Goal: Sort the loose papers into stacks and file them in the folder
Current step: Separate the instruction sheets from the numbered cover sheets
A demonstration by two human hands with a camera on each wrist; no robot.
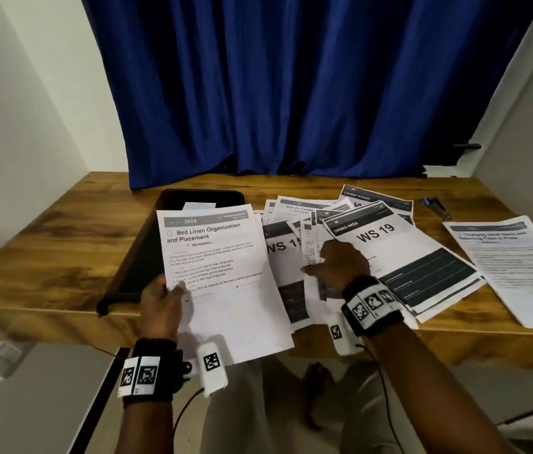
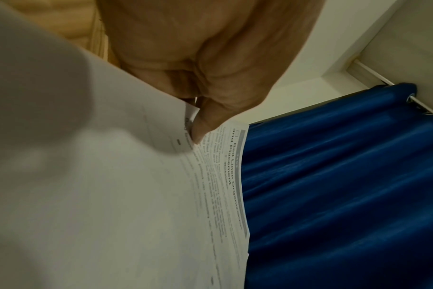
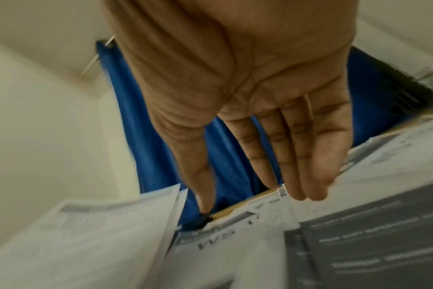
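Sorting is judged under way: text sheets (image 1: 216, 267) are pinched in the left hand (image 1: 160, 303) over the black folder (image 1: 140, 257); the right hand (image 1: 340, 263), fingers straight, is laid on the loose papers (image 1: 406, 257) just right, where a matching page must be picked.

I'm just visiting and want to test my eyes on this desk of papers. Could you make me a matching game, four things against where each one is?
Things:
1. Bed Linen sheet
2. WS 19 sheet
3. black folder
4. blue pen

Places:
A. far right of the desk, beyond the papers
B. pinched in the left hand
C. top of the spread pile, beside the right hand
D. flat on the desk, left of the pile

Pairs: 1-B, 2-C, 3-D, 4-A
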